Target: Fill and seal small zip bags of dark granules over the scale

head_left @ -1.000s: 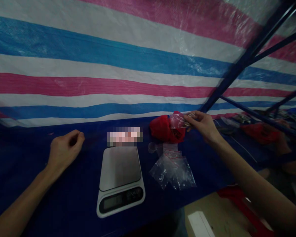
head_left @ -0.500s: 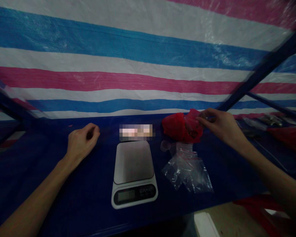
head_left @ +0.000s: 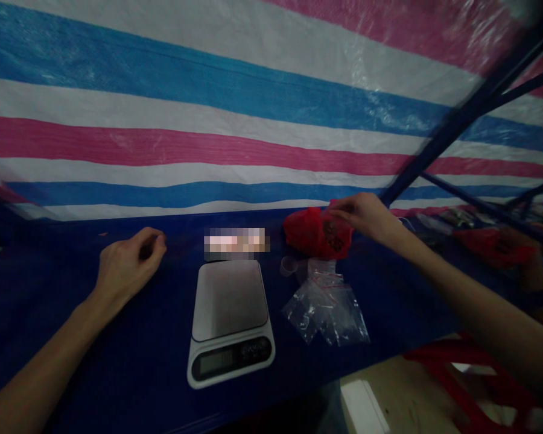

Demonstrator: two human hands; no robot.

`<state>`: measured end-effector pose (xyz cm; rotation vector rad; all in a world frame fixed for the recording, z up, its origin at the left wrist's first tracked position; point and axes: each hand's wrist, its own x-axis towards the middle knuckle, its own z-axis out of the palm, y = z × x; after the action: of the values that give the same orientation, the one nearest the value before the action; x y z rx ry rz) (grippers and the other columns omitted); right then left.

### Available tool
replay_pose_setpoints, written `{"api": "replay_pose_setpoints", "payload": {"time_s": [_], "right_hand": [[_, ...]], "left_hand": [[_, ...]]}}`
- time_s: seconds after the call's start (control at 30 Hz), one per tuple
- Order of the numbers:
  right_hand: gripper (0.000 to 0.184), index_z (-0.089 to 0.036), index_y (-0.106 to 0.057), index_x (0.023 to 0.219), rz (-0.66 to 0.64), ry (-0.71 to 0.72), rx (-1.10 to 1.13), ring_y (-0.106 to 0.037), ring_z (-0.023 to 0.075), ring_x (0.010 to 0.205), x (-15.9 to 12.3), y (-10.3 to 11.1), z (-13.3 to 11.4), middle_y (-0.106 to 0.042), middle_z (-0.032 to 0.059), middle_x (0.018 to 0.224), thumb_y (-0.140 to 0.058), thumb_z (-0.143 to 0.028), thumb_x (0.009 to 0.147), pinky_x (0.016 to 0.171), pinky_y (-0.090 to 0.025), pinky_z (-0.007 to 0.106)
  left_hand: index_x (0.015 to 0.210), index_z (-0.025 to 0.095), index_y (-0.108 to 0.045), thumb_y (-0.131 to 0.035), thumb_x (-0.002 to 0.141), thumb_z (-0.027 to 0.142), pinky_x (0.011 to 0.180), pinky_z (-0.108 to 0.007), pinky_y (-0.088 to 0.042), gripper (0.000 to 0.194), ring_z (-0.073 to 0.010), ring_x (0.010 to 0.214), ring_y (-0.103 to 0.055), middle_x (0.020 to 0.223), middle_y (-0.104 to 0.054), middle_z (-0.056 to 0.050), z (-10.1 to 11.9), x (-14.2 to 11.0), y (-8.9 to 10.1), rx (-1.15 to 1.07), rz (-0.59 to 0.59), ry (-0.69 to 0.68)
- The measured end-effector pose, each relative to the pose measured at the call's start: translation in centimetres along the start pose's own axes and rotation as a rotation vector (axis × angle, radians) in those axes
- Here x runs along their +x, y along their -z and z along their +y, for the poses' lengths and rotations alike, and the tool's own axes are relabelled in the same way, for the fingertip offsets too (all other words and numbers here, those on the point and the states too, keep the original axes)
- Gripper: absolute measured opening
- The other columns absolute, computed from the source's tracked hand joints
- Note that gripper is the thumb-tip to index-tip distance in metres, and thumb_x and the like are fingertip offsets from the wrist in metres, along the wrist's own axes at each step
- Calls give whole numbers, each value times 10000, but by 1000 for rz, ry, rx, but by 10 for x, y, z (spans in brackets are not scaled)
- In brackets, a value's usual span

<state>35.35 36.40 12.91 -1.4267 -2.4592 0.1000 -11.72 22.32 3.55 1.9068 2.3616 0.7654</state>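
My left hand [head_left: 127,265] rests on the dark blue table [head_left: 72,337], fingers curled into a loose fist with nothing showing in it. My right hand [head_left: 364,215] reaches to the back of the table and pinches the top edge of a red plastic bag [head_left: 314,232]. A white digital scale [head_left: 230,319] with a bare platform sits between my arms. Several small clear zip bags [head_left: 326,304] lie to the right of the scale, just in front of the red bag.
A striped pink, white and blue tarp [head_left: 235,114] hangs behind the table. Dark blue metal frame bars [head_left: 452,126] slant at the right. Another red bag [head_left: 484,244] lies further right. A white box [head_left: 366,410] sits on the floor below the table edge.
My right hand had a small clear bag held over the red bag; now it pinches the red bag's top edge and the clear bag is out of sight. The left hand stays put.
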Motion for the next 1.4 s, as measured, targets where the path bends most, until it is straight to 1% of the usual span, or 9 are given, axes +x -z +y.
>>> {"api": "replay_pose_setpoints", "payload": {"time_s": [0.2, 0.43, 0.73, 0.87, 1.0, 1.1, 1.2, 1.27, 1.4], "right_hand": [[232, -239, -830, 871, 22, 5, -59, -675, 220, 644, 0, -1, 2, -774, 61, 740, -669, -398, 922, 593, -406, 321], [222, -215, -773, 843, -13, 60, 1, -680, 221, 677, 0, -1, -6, -764, 68, 758, -616, -340, 937, 625, -423, 321], [277, -197, -768, 903, 53, 69, -242, -672, 242, 703, -10, -2, -11, -756, 99, 775, -518, -285, 982, 639, -391, 350], [281, -176, -774, 936, 81, 64, -292, -679, 241, 718, -11, 10, -13, -762, 102, 786, -541, -317, 1003, 633, -397, 339], [322, -214, -770, 1052, 215, 47, -288, -693, 241, 680, -28, 37, -22, -790, 83, 830, -469, -330, 1048, 627, -461, 346], [380, -196, -701, 1309, 365, -12, -319, -745, 297, 758, -65, 42, -34, -808, 119, 955, -438, -296, 1054, 685, -547, 424], [456, -170, -600, 1457, 349, 190, -293, -725, 342, 1143, -119, 11, -50, -723, 154, 1328, -466, -202, 1022, 913, -589, 494], [601, -235, -411, 1609, 181, 300, -230, -536, 340, 1430, -155, -27, -61, -566, 107, 1555, -416, -134, 1016, 1064, -524, 534], [685, -302, -178, 1689, 0, 219, -188, -401, 337, 1531, -200, -102, -78, -409, 88, 1669, -458, -290, 1064, 1112, -487, 552]], "left_hand": [[1009, 220, -667, -464, 954, 402, 704, -296, -406, 278, -209, 706, -655, 762, -691, -10, 2, -2, 1, 44, 18, -39], [996, 233, -683, -445, 953, 424, 686, -324, -393, 308, -218, 682, -650, 736, -689, -33, -1, -1, -1, 30, 44, -33], [1025, 227, -690, -445, 955, 417, 692, -335, -406, 318, -232, 705, -669, 767, -706, -46, 2, -1, 0, 22, 31, -33], [1051, 217, -682, -420, 967, 420, 695, -322, -405, 342, -223, 715, -674, 769, -710, -35, 3, -1, 1, 57, 21, -24], [1071, 213, -675, -405, 978, 424, 711, -328, -421, 355, -234, 736, -689, 792, -728, -47, 2, 0, 0, 59, 12, -23], [1072, 219, -678, -424, 970, 425, 717, -330, -427, 343, -236, 742, -693, 799, -733, -43, 2, 0, 0, 53, 18, -15], [1056, 218, -688, -424, 966, 425, 709, -329, -419, 348, -227, 714, -678, 763, -712, -33, 3, 0, 1, 59, 20, -13], [1043, 214, -692, -426, 964, 424, 700, -327, -412, 348, -219, 695, -666, 744, -699, -29, 4, 0, 0, 61, 25, -19], [1029, 207, -696, -426, 963, 437, 680, -317, -403, 361, -207, 668, -647, 715, -685, -24, 3, -1, -4, 47, 50, -51]]}}
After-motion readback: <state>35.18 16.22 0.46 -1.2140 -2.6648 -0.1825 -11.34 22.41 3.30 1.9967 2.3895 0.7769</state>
